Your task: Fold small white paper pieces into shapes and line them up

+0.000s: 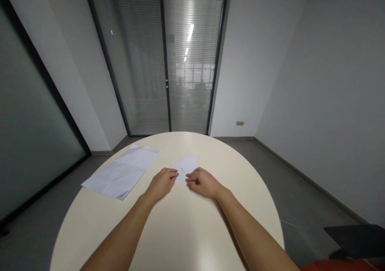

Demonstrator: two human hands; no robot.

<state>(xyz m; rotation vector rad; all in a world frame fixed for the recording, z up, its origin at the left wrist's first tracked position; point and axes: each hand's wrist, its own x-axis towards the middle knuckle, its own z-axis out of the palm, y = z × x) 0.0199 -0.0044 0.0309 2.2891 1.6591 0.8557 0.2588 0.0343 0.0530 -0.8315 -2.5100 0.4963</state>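
Small white paper: on the round table, between the two hands, a short dark line near its middle
Left hand: fingertips bunched at the paper's left edge; whether they pinch it, I cannot tell
Right hand: fingers curled at the paper's right edge, pinch likewise unclear
Larger creased paper: left of the left hand

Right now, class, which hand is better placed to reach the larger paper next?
Probably the left hand: the larger paper lies on its outer side; the right hand is farther away.
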